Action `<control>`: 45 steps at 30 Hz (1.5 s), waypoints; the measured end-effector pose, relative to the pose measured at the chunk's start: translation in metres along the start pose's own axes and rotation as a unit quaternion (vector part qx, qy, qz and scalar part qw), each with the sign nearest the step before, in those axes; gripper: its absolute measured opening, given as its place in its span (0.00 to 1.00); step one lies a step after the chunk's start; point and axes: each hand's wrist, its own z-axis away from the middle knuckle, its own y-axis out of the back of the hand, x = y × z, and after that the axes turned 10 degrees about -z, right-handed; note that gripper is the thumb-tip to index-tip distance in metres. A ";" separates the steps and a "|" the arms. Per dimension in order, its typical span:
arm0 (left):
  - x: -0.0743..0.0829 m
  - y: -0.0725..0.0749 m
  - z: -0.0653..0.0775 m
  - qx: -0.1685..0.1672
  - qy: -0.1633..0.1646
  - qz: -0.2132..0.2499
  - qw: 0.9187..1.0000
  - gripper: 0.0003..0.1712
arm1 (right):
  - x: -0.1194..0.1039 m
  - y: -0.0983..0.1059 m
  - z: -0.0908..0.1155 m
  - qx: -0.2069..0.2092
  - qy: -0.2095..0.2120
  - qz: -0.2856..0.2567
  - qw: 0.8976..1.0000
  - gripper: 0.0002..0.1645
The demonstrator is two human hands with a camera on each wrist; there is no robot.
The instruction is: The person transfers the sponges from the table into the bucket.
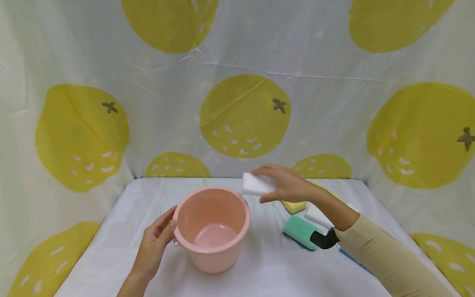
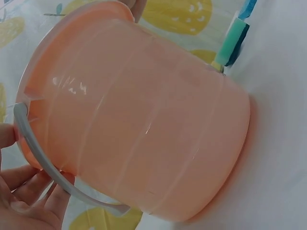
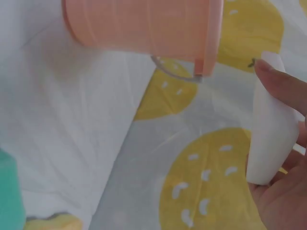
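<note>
Left hand (image 1: pixel 154 243): my thumb and fingers pinched the rim of the pink bucket (image 1: pixel 215 262), beside its grey handle (image 2: pixel 44 164).
Right hand (image 1: pixel 288 184): my thumb and fingers pinched a white block (image 1: pixel 255 184).
White block: I held it in the air, near the bucket's right rim.
Pink bucket: it stood upright on the white cloth (image 1: pixel 274 274).
Green sponge (image 1: pixel 299 232): it lay right of the bucket, near a yellow sponge (image 1: pixel 294 207).

a green sponge (image 1: pixel 299 229) lies near a yellow sponge (image 1: pixel 295 207) on the white table (image 1: pixel 285 276). behind is a fruit-print curtain (image 1: pixel 323 103).
</note>
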 end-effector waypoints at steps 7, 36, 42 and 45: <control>0.001 0.003 -0.001 0.001 0.001 -0.010 1.000 0.26 | -0.024 -0.020 -0.043 -0.055 0.031 0.005 0.998 0.43; 0.001 0.001 -0.001 0.004 0.004 -0.010 1.000 0.26 | -0.057 -0.074 -0.097 -0.190 0.045 0.033 0.980 0.44; 0.001 0.002 0.001 0.006 0.002 -0.013 1.000 0.25 | -0.056 -0.075 -0.099 -0.206 0.035 0.040 0.977 0.45; 0.001 0.001 0.000 0.004 0.003 -0.014 1.000 0.26 | -0.054 -0.073 -0.098 -0.204 0.032 0.045 0.977 0.44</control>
